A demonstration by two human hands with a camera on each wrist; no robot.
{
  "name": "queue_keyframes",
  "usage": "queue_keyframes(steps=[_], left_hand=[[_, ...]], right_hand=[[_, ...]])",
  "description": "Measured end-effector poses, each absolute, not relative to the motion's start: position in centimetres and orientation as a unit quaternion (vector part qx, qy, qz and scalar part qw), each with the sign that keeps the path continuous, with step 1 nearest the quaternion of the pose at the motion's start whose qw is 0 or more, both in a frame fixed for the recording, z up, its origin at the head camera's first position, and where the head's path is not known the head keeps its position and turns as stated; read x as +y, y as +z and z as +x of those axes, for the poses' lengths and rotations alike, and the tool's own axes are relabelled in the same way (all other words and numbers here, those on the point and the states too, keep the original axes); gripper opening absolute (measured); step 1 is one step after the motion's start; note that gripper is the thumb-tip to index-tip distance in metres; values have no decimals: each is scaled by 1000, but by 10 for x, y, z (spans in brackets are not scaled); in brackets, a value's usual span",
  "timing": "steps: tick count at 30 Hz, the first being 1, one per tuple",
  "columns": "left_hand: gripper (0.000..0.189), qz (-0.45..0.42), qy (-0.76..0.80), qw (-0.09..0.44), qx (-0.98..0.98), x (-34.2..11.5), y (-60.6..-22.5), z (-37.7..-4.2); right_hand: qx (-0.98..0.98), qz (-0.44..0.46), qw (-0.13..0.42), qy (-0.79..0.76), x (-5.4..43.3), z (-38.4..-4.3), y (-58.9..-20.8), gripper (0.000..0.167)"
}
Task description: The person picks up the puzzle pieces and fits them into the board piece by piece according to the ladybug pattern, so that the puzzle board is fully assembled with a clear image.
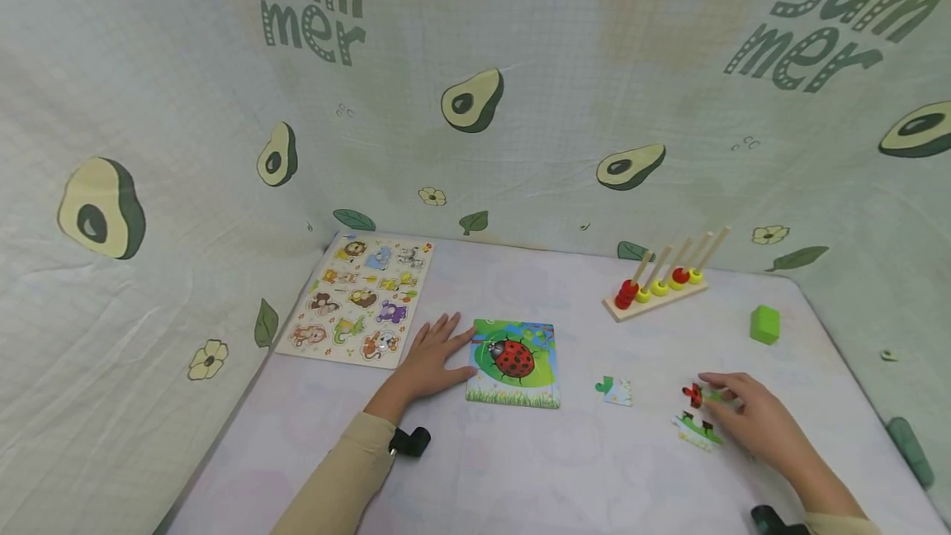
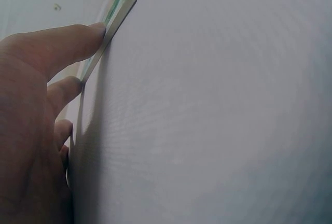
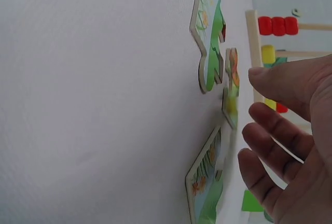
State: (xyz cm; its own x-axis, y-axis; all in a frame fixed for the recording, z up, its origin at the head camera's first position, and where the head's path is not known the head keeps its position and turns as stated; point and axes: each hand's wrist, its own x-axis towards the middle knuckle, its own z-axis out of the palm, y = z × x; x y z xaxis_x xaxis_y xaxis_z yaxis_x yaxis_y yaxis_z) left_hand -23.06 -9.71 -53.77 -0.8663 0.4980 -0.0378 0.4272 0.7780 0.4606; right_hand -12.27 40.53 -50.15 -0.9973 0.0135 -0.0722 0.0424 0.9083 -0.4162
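Left hand (image 1: pixel 431 360) spread against the square green-and-blue ladybird board (image 1: pixel 513 363); right hand (image 1: pixel 756 415), fingers parted, had best pinch that flat red-and-green jigsaw piece (image 1: pixel 693 395) edgewise.

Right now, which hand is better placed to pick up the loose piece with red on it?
Probably the right hand: its fingers are right beside the red-and-green piece. The left hand is farther away, touching the ladybug picture board.
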Motion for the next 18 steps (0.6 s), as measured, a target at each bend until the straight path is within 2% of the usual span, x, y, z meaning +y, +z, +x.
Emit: queue_keyframes(steps=[18], left_hand=[[74,247,224,80,939,-97,-537,-230]], right_hand=[[976,53,83,-195,409,-129,-509,53]])
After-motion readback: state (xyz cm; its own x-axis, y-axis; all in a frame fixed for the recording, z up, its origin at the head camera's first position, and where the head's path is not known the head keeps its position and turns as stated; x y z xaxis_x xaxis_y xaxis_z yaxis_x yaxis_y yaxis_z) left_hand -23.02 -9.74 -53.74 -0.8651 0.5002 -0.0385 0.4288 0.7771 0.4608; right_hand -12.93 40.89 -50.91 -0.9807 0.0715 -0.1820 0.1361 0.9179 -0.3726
